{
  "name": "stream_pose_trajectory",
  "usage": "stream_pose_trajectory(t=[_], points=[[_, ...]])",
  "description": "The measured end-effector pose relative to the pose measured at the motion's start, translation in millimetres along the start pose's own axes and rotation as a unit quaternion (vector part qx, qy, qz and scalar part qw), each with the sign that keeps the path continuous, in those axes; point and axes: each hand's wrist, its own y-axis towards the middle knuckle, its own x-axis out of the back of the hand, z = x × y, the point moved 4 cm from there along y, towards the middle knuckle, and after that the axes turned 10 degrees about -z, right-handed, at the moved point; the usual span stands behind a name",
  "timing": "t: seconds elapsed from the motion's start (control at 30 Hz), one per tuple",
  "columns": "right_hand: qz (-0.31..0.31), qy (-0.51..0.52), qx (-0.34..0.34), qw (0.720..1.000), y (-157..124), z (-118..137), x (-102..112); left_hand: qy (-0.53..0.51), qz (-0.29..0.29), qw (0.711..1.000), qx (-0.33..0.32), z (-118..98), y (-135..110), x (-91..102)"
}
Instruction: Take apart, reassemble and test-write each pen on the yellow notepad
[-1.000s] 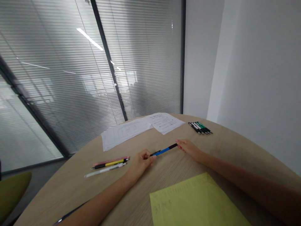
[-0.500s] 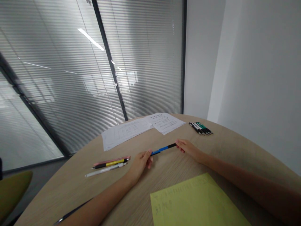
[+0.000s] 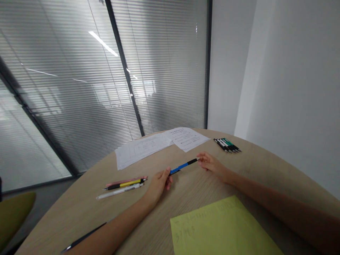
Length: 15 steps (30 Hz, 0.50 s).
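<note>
Fingers of the right hand (image 3: 211, 165) have loosened since the earlier frame: they were pinched on the dark front end of the blue pen (image 3: 182, 166), and now they stand apart around its tip, though whether a fingertip touches it I cannot tell. Meanwhile the left hand (image 3: 159, 182) stays clamped on the pen's clip end, thumb along the top, so the pen lies between the two hands above the table (image 3: 186, 191), its tip pointing to the right hand. It should be light and stiff, easy to carry from one end, and hardly fragile beyond the thin clip and the narrow point. The blue barrel looks smooth and may slip or roll a little under the fingers; the black section near the tip is probably the grippier place for a pinch, while mid-barrel would balance best. Just beyond the left hand lie a yellow-and-black pen (image 3: 126, 183), a pink pen (image 3: 140, 178) and a white pen (image 3: 119, 191), side by side. Farther out, past the right hand, sits a row of pens (image 3: 227, 145), with printed papers (image 3: 143, 148) toward the far edge.
</note>
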Motion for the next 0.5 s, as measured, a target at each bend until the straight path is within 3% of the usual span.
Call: stream_pose_trajectory(t=[0.27, 0.5], points=[[-0.013, -0.129, 0.006, 0.992, 3, -11, 2, 0.006, 0.015, 1.0, -0.009, 2, 2, -1.4], [-0.006, -0.087, 0.005, 0.996, 1, -3, 1, 0.005, 0.007, 1.0, -0.003, 1, 2, -0.8]])
